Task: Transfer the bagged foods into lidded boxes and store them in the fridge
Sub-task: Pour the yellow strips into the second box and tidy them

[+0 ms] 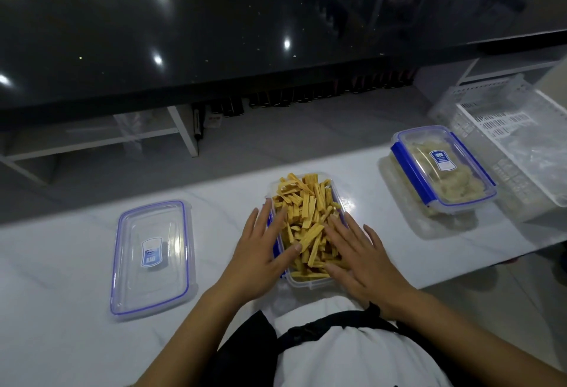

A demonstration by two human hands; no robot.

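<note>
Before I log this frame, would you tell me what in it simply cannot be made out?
All in the head view:
- Label print on the loose lid: too small and blurred.
- Food in the sealed box: pale mass behind a hazy lid; type unclear.
- White basket: cut off by the right edge; contents blurred.
- Near end of the open box: hidden under the left hand and right hand.
- Fridge: not in view.

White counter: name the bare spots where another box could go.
White counter: bare between loose lid and open box, and between that box and closed box. Far right is crowded by the white basket.
</note>
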